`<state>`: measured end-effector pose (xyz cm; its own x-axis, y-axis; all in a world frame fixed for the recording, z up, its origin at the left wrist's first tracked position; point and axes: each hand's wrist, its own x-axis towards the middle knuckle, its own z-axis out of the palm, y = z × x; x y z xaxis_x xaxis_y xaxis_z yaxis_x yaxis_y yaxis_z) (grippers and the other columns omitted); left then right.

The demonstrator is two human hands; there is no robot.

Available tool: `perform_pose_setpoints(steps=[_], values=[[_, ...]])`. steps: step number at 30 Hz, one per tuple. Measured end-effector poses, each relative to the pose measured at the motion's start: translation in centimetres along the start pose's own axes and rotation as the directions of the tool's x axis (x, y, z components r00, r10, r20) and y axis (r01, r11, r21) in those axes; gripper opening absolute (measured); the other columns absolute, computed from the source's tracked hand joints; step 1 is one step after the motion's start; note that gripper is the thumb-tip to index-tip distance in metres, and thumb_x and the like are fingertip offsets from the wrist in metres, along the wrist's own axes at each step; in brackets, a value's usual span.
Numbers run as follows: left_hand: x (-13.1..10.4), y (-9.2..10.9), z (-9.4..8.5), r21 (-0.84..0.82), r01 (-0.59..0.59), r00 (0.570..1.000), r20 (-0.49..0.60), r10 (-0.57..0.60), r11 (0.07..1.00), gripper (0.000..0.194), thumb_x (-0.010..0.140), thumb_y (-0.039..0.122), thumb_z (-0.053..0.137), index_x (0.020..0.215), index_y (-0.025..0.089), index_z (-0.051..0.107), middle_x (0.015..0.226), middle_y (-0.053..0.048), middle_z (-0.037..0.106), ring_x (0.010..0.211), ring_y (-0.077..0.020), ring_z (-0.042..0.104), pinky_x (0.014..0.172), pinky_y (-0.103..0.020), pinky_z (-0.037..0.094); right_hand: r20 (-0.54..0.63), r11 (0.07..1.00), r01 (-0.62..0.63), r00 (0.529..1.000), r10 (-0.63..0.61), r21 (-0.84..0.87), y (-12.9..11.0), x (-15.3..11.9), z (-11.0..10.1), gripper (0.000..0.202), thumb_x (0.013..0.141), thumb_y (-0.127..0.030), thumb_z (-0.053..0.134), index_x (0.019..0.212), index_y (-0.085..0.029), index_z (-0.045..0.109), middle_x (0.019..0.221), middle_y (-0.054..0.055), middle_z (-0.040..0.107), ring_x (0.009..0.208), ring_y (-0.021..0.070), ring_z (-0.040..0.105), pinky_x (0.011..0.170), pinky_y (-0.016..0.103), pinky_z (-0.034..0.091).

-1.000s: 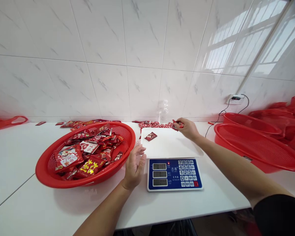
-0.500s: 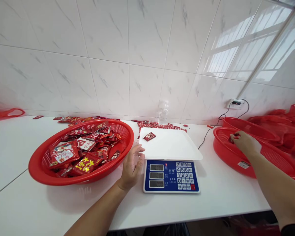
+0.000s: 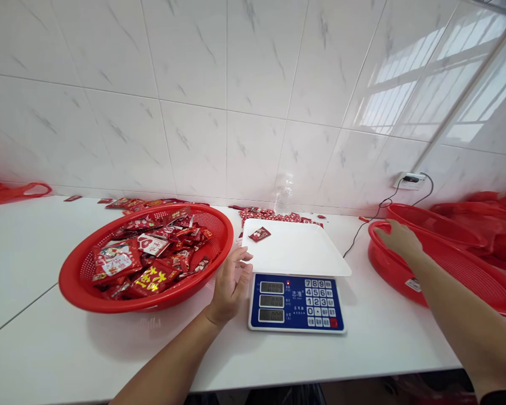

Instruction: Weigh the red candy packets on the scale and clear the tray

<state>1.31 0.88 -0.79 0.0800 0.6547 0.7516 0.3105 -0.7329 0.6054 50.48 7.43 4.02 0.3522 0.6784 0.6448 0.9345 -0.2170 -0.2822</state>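
Observation:
My left hand [image 3: 230, 287] is held open beside the left edge of a digital scale [image 3: 297, 304], its fingertips close to the white weighing pan [image 3: 299, 253]. One small dark red packet [image 3: 260, 234] lies on that pan. A red oval basket [image 3: 78, 298] full of red snack packets [image 3: 152, 278] stands to the left of this hand. Over on the right, my right hand [image 3: 398, 239] is closed on the left end of another red perforated basket [image 3: 388, 270]. Its fingertips are partly hidden there.
Loose red packets [image 3: 124, 203] and a patterned red pile [image 3: 270, 215] lie along the tiled wall. A clear bottle [image 3: 284, 194] stands behind the scale. A black cable [image 3: 354, 242] runs to a wall socket [image 3: 410, 180]. Red bags [image 3: 484, 208] are heaped far right.
My right hand has moved left, from over the inside of the right basket to its left end. That basket has turned slightly. My left hand stays beside the scale.

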Motion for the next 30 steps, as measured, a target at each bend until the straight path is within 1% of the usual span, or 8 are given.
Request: perform_pose_setpoints(steps=[4,10,13,17,21,25,28,30], values=[[0.1,0.0,0.0,-0.009,-0.011,1.000,-0.002,0.011,1.000,0.033,0.094,0.026,0.046,0.127,0.022,0.043,0.107,-0.009,0.060,0.100,-0.0197,0.061,0.085,-0.039,0.053,0.156,0.965,0.243,0.954,-0.256,0.096,-8.8,-0.4,0.9,0.045,0.087,-0.039,0.051,0.124,-0.014,0.055,0.121,0.021,0.058,0.114,0.0317,0.054,0.091,0.047,0.043],[0.1,-0.4,0.0,-0.012,-0.002,1.000,-0.029,0.002,1.000,0.034,0.094,0.027,0.046,0.127,0.021,0.044,0.106,-0.009,0.061,0.100,-0.0197,0.061,0.088,-0.039,0.052,0.335,0.700,0.612,0.615,-0.714,0.369,-23.1,-4.6,3.1,0.045,0.092,-0.032,0.048,0.136,-0.026,0.047,0.141,0.005,0.049,0.132,0.0207,0.041,0.110,0.039,0.032],[0.1,-0.6,0.0,-0.003,0.005,1.000,-0.021,-0.005,1.000,0.034,0.094,0.027,0.046,0.127,0.021,0.044,0.106,-0.009,0.061,0.099,-0.0195,0.061,0.086,-0.038,0.052,0.370,0.607,0.658,0.482,-0.794,0.446,-27.4,-6.5,4.2,0.046,0.092,-0.029,0.048,0.138,-0.027,0.046,0.145,0.004,0.044,0.136,0.0228,0.036,0.111,0.040,0.032],[0.1,-0.6,-0.1,0.011,0.001,1.000,-0.017,-0.001,1.000,0.033,0.095,0.026,0.045,0.128,0.021,0.043,0.105,-0.008,0.061,0.099,-0.0188,0.060,0.085,-0.037,0.052,0.396,0.560,0.666,0.402,-0.826,0.493,-29.5,-7.4,5.0,0.039,0.096,-0.030,0.043,0.134,-0.026,0.052,0.137,0.007,0.052,0.126,0.0230,0.047,0.103,0.037,0.040],[0.2,-0.6,-0.1,0.010,-0.014,1.000,-0.009,0.014,1.000,0.033,0.095,0.025,0.045,0.128,0.022,0.043,0.104,-0.008,0.060,0.098,-0.0180,0.060,0.086,-0.037,0.052,0.409,0.581,0.661,0.419,-0.810,0.474,-28.3,-7.7,4.3,0.032,0.096,-0.032,0.043,0.121,-0.024,0.061,0.117,0.009,0.062,0.107,0.0220,0.059,0.092,0.035,0.046],[0.1,-0.6,-0.2,-0.001,-0.032,0.999,-0.017,0.032,0.999,0.033,0.095,0.024,0.045,0.128,0.022,0.043,0.105,-0.008,0.060,0.099,-0.0183,0.059,0.088,-0.040,0.051,0.410,0.643,0.639,0.498,-0.764,0.422,-24.8,-7.6,2.6,0.029,0.096,-0.027,0.044,0.118,-0.025,0.062,0.115,0.008,0.063,0.105,0.0219,0.059,0.088,0.034,0.047],[0.1,-0.5,-0.2,-0.001,-0.038,0.999,-0.026,0.038,0.999,0.033,0.095,0.023,0.045,0.127,0.021,0.043,0.105,-0.008,0.060,0.100,-0.0188,0.059,0.091,-0.041,0.050,0.379,0.725,0.590,0.618,-0.689,0.356,-20.3,-6.3,1.3,0.034,0.097,-0.021,0.037,0.122,-0.023,0.059,0.121,0.010,0.061,0.110,0.0233,0.058,0.091,0.038,0.046],[0.1,-0.4,-0.2,-0.002,-0.039,0.999,-0.029,0.039,0.999,0.033,0.094,0.022,0.046,0.127,0.021,0.043,0.105,-0.008,0.061,0.101,-0.0191,0.059,0.092,-0.041,0.050,0.307,0.811,0.512,0.753,-0.583,0.283,-16.3,-4.8,0.5,0.034,0.096,-0.020,0.036,0.122,-0.023,0.059,0.123,0.010,0.060,0.113,0.0245,0.056,0.093,0.040,0.045]])
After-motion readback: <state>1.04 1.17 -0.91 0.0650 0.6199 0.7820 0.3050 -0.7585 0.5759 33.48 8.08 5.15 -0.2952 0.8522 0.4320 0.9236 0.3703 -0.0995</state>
